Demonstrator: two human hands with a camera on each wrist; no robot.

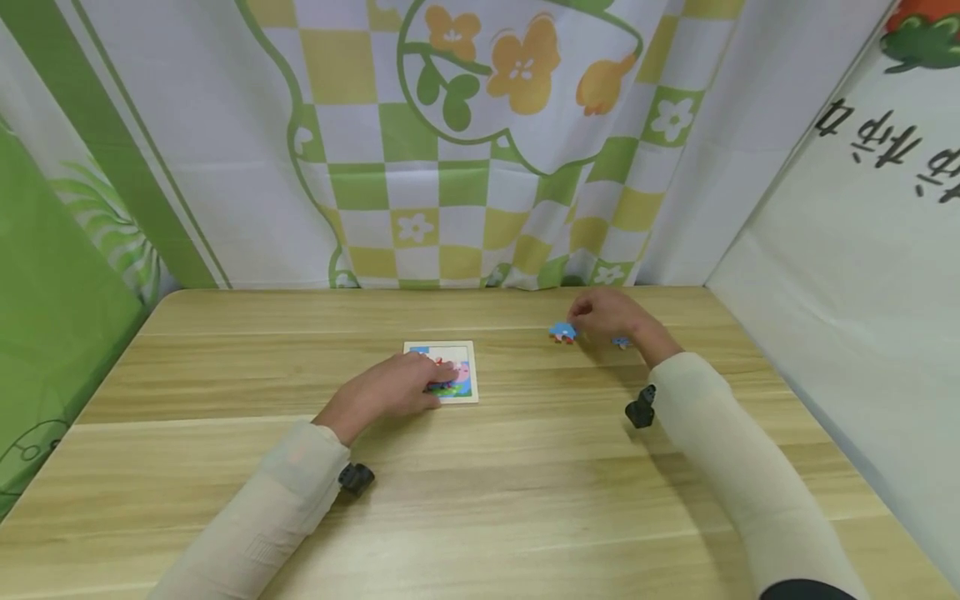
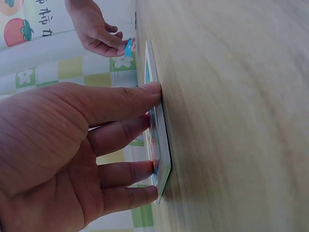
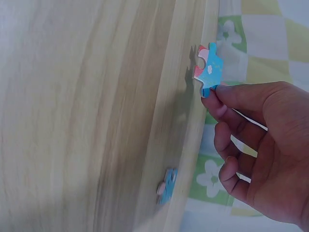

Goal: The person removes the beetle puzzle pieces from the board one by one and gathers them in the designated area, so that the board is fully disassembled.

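Observation:
My right hand (image 1: 606, 313) pinches a blue puzzle piece (image 3: 210, 70) by one end between thumb and forefinger. The piece has pink and red patches and is lifted off the table; the other fingers curl loosely below. A second blue puzzle piece (image 3: 167, 186) lies on the table near that hand. To the left, my left hand (image 1: 393, 385) rests with nearly straight fingers on a square, pale-framed jigsaw board (image 1: 474, 379). In the left wrist view, its thumb touches the board's edge while fingertips press the picture. The hand hides the board's left part.
The wooden table (image 1: 480, 508) ends at the back against a checked, flowered curtain (image 1: 465, 183). A white printed wall hanging (image 1: 847, 250) borders the right side, and a green curtain (image 1: 60, 275) the left. Small black cameras (image 1: 356, 479) sit at both wrists.

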